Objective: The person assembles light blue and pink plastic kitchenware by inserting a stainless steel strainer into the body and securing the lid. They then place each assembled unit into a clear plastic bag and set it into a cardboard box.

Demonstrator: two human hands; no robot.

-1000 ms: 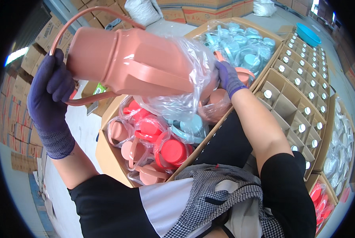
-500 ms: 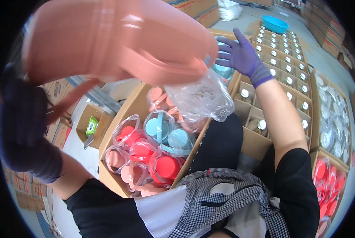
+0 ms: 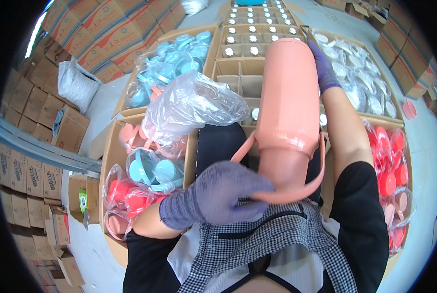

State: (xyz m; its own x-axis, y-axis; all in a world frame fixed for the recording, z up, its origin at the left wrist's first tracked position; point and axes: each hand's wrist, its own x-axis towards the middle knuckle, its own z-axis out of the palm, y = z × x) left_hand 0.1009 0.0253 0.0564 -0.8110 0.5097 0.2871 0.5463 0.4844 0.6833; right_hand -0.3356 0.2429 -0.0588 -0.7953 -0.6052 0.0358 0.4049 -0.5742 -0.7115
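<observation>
A large pink tumbler (image 3: pixel 289 97) is held in front of my body, its broad end away from me and its narrower neck toward my apron. A pink loop handle (image 3: pixel 306 193) curves around the neck end. My left hand (image 3: pixel 228 193), in a purple-grey knit glove, is closed on that handle near the neck. My right hand (image 3: pixel 324 68), in a matching glove, lies along the tumbler's far right side. The right fingers are partly hidden behind the tumbler.
On my left stands a carton (image 3: pixel 112 146) of bagged pink, blue and red lids, with clear plastic bags (image 3: pixel 194 105) on top. Beyond are blue lids (image 3: pixel 174 61) and a divided carton of white-capped bottles (image 3: pixel 254 50). Clear-bagged lids (image 3: pixel 357 73) and red lids (image 3: pixel 386 161) fill cartons at right.
The tumbler has swung from the upper left to the middle, broad end now away from me. My right hand, earlier open and apart, is now against it. The view has turned.
</observation>
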